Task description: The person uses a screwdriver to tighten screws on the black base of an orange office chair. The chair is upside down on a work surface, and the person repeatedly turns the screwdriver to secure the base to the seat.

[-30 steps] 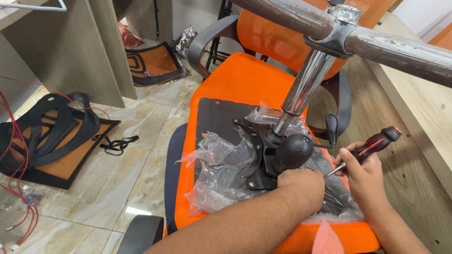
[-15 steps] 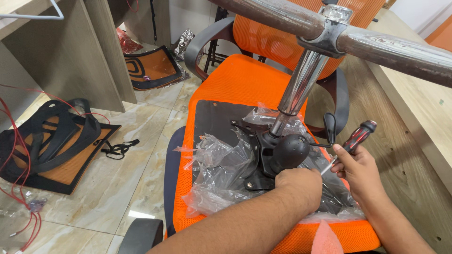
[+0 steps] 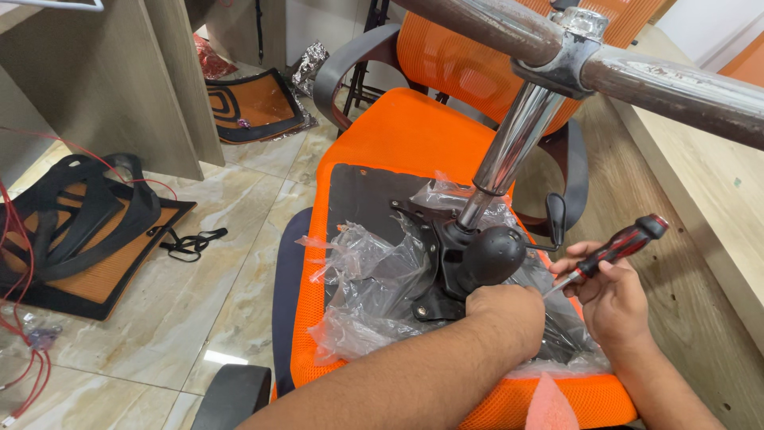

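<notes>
Fastening the black tilt mechanism [image 3: 458,255] to the underside of the upturned orange seat [image 3: 398,139], by the look of it. Left hand [image 3: 509,310] closed into a fist low against the mechanism, just below its round black knob [image 3: 492,256]; what the fingers press or hold there hidden beneath the knuckles. Right hand [image 3: 609,291] to the right of the mechanism, fingers pinched round the red-and-black screwdriver [image 3: 613,251], handle angled up and away, tip slanting down towards the mechanism but apart from any screw that shows. Crumpled clear plastic wrap [image 3: 370,279] bunched around the mechanism, partly over the black base board [image 3: 358,199]. Chrome gas column [image 3: 509,151] rising from the mechanism up to the scuffed metal star base [image 3: 637,68]. Left of the mechanism, on the tiled floor [image 3: 231,263], a black-and-orange mesh backrest [image 3: 79,231].

Probably needed next: finding the screw head under the wrap, seating the tip squarely in it, keeping the mechanism steadied meanwhile.
</notes>
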